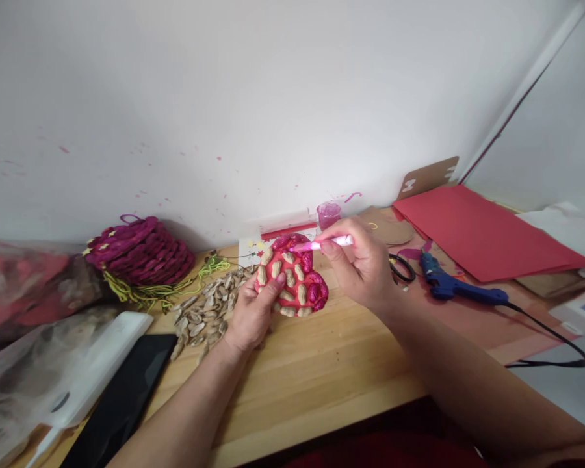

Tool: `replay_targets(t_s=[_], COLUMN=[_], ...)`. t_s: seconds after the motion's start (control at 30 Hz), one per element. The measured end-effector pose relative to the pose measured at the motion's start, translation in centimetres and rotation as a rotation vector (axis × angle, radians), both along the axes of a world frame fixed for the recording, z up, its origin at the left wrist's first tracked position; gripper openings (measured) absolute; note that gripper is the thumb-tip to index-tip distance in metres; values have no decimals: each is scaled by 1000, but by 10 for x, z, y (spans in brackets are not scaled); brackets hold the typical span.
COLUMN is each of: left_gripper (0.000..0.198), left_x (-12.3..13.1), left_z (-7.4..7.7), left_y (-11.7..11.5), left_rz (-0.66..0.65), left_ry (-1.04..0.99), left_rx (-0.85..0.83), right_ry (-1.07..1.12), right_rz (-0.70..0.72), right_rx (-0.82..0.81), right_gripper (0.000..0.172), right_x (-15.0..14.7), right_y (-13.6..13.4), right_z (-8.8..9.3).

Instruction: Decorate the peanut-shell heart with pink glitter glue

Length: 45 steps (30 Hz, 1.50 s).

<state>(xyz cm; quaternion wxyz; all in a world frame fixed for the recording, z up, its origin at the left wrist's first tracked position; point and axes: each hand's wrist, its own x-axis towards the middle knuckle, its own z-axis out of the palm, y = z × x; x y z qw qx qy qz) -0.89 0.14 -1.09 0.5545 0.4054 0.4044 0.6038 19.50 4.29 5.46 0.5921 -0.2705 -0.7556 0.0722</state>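
My left hand (256,309) grips a red cutout (276,299) by its lower left side, thumb pressed on its face. Peanut shells (288,278) are fixed over the cutout; those along the top and right edge are coated in shiny magenta paint. In my right hand (363,263) a paintbrush (338,241) with a white handle is pinched between thumb and fingers. Its magenta-stained tip touches the upper part of the cutout. Behind it, by the wall, stands a small clear cup (328,213) with magenta paint. Loose peanut shells (207,309) lie heaped beside my left hand.
Stacked magenta pieces with yellow-green strings (146,257) sit at the back left. A black phone (121,403), white power strip-like device (97,364) and plastic bags (29,286) lie left. Rightward are a blue glue gun (461,289) with its cord, black-handled scissors (402,268) and red sheets (482,231).
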Motion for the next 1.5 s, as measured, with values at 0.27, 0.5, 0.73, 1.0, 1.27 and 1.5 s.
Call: replay_targets(t_s=[0.27, 0.5, 0.73, 1.0, 1.27, 1.5], left_gripper=[35, 37, 38, 47, 53, 51], left_x=[-1, 2, 5, 8, 8, 9], left_z=[-1, 1, 2, 12, 13, 15], left_y=[0, -1, 0, -1, -1, 0], left_rz=[2, -14, 20, 62, 72, 91], left_ry=[11, -3, -52, -144, -187, -228], left_rx=[12, 2, -14, -104, -114, -116], right_ry=[-12, -38, -101, -69, -71, -102], right_rz=[0, -54, -71, -61, -66, -63], right_rx=[29, 62, 124, 118, 132, 139], right_gripper=[6, 7, 7, 5, 4, 4], right_x=[0, 0, -4, -6, -9, -10], right_y=[0, 0, -1, 0, -2, -1], right_z=[0, 0, 0, -2, -5, -6])
